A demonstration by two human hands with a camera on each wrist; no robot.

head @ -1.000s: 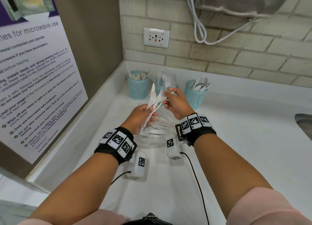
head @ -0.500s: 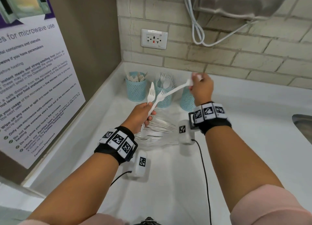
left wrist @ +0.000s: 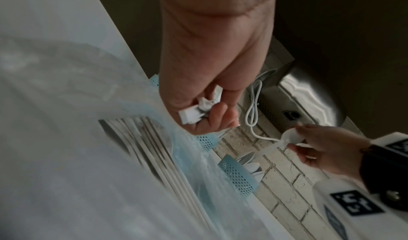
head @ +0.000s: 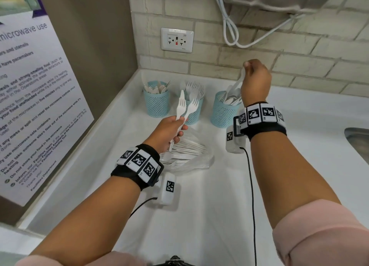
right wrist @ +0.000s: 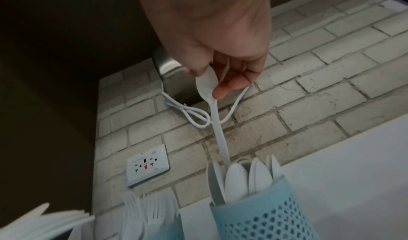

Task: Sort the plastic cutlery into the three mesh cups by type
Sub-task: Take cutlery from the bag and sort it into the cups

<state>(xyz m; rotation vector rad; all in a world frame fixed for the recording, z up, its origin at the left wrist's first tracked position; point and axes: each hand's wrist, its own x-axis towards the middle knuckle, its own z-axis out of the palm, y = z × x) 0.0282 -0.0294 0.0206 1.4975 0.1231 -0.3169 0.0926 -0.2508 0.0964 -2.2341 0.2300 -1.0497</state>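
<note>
Three mesh cups [head: 223, 109]: right hand [head: 255, 82] pinches one spoon [right wrist: 209, 93]; left hand [head: 166, 133] grips two forks [head: 184, 107].

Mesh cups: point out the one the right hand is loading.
The rightmost mesh cup, holding spoons; the right hand lowers a spoon handle-first into it.

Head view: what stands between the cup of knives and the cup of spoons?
The middle mesh cup, full of forks; the head view shows it.
</note>
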